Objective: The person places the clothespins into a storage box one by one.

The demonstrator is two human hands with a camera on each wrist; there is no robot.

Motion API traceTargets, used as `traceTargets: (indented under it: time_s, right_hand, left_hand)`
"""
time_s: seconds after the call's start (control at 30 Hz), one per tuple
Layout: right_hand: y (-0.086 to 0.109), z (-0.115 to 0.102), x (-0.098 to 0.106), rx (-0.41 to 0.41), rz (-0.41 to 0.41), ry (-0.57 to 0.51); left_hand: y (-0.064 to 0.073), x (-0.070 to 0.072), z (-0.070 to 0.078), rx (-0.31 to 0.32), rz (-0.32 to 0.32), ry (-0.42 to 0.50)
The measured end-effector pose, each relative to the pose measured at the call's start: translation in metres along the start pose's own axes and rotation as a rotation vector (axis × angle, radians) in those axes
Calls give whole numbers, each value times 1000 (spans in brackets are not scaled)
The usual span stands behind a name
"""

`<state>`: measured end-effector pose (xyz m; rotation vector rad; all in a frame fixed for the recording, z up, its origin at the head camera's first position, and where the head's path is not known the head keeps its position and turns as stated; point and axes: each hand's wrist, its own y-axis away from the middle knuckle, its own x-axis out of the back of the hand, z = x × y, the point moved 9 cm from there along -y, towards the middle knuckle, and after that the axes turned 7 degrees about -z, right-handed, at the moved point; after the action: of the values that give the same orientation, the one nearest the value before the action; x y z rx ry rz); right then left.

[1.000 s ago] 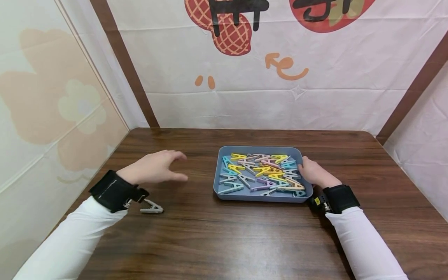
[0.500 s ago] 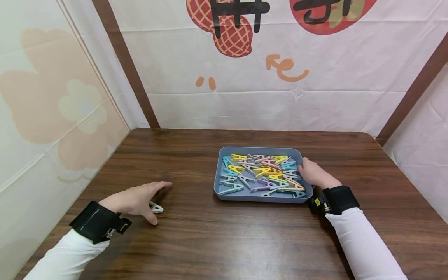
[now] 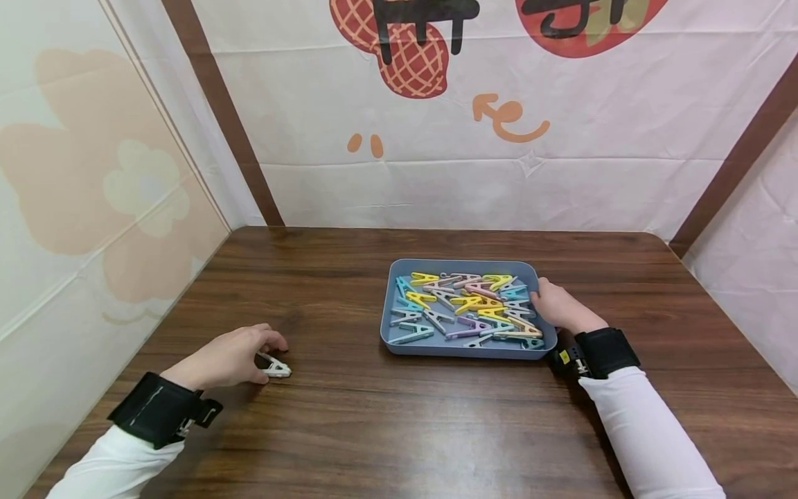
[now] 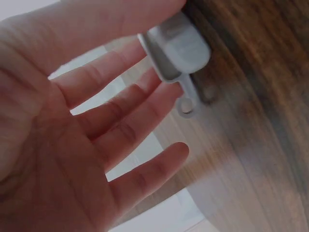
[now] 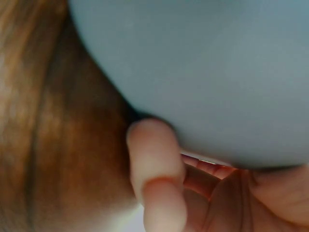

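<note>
A light grey clothespin lies on the table at the left, its narrow end pointing right. My left hand is around its handle end, thumb on the near side and fingers on the far side. In the left wrist view the clothespin sits between the thumb and fingertips, a small ring at its end; the other fingers are spread. My right hand grips the right side of a blue-grey tray. In the right wrist view, fingers curl against the tray's outer wall.
Several clothespins in yellow, blue, purple, pink and grey lie mixed in the tray. The brown wooden table ends at a printed fabric wall behind, with another fabric wall along the left.
My left hand has come back from farther out, down toward the near left, and its fingers have drawn in around the grey clothespin. The right hand and tray have stayed put.
</note>
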<state>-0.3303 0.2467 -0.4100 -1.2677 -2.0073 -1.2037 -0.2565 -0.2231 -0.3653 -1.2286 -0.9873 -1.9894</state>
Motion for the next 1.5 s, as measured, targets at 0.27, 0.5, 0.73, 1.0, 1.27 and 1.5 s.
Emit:
traceTargets:
  time_s: [0.27,0.5,0.73,1.0,1.27,1.5]
  right_hand:
    - [0,-1,1,0,10,4]
    - [0,-1,0,1,6,8]
    - [2,0,0,-19,0,7]
    - [2,-1,0,-21,-1,5]
    - [2,-1,1,-17,1,7]
    - [1,0,0,-14,7,3]
  left_hand:
    - [2,1,-7,19,28,1]
    - [9,0,-16,44,42,12]
    - [12,1,-19,49,65,18]
    - [10,5,-18,57,61,63]
    - [-3,27,-1,26,118,157]
    - [-22,45,30,-51,161,143]
